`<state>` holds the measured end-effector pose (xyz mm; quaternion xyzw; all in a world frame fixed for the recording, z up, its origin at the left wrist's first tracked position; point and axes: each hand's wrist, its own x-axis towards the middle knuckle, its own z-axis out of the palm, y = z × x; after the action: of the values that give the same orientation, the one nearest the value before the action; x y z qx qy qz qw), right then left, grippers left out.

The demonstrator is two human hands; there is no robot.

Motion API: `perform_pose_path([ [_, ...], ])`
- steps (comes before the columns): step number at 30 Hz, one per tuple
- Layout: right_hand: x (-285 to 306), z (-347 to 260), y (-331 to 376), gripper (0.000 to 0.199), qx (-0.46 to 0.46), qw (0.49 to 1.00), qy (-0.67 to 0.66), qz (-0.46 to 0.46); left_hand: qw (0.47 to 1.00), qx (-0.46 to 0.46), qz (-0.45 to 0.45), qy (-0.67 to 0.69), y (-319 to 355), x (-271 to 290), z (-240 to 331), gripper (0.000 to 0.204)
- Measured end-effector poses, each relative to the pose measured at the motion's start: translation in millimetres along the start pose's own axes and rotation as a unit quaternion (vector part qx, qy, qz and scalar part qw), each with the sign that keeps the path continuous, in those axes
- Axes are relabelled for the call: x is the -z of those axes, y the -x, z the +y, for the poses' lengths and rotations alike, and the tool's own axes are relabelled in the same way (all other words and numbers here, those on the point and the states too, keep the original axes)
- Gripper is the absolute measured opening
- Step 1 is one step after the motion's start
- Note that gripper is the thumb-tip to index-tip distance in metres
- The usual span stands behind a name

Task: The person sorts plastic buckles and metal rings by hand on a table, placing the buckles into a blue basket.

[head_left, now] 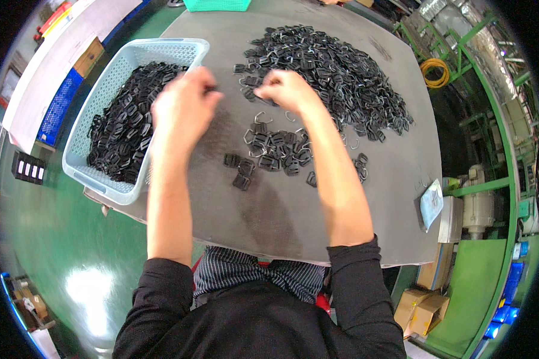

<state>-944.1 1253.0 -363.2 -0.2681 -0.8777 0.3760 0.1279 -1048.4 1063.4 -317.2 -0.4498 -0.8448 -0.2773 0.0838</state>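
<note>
My left hand (185, 105) is over the right rim of a light blue plastic basket (200, 49), its fingers curled and slightly blurred. Something small and dark shows between thumb and fingers, too smeared to name. Many black plastic buckles (126, 119) fill the basket. My right hand (288, 91) pinches at a black buckle (268, 101) by the left edge of a large heap of black buckles with metal wire hooks (335, 72). Between my forearms lies a smaller loose group of hooked buckles (275, 146), with several hookless-looking ones (241, 170) to its left.
The grey table (389, 209) bears a blue-and-white packet (431, 203) at its right edge and a green basket (217, 5) at the far edge. Right of it stand a green metal frame (482, 185) and cardboard boxes (422, 311). Small black bins (29, 167) sit at the left.
</note>
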Motion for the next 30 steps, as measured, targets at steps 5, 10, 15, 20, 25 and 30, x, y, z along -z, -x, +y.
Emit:
perform_pose_path([
  [5, -68, -150, -41, 0.047, 0.171, 0.978, -0.120, 0.020, 0.986, 0.067, 0.088, -0.127, 9, 90, -83, 0.036],
  [10, -47, -83, -76, 0.036, 0.136, 0.971, -0.056, 0.186, 0.957, 0.065, 0.244, -0.144, 10, 75, -76, 0.036],
  [15, -45, 71, -17, 0.032, -0.050, 0.944, 0.281, 0.166, 0.999, -0.002, 0.004, 0.053, -30, -66, -27, 0.027],
  [20, -39, 136, -21, 0.031, 0.001, 0.978, 0.127, 0.168, 0.994, -0.108, -0.025, -0.007, -37, -193, -32, 0.031],
  [25, -21, 122, -37, 0.030, -0.128, 0.826, -0.529, 0.144, 0.848, 0.205, -0.051, 0.487, -54, -197, -55, 0.023],
  [30, -57, 92, -83, 0.055, -0.206, 0.961, 0.118, 0.141, 0.916, 0.181, -0.089, 0.346, -94, -192, -63, 0.037],
])
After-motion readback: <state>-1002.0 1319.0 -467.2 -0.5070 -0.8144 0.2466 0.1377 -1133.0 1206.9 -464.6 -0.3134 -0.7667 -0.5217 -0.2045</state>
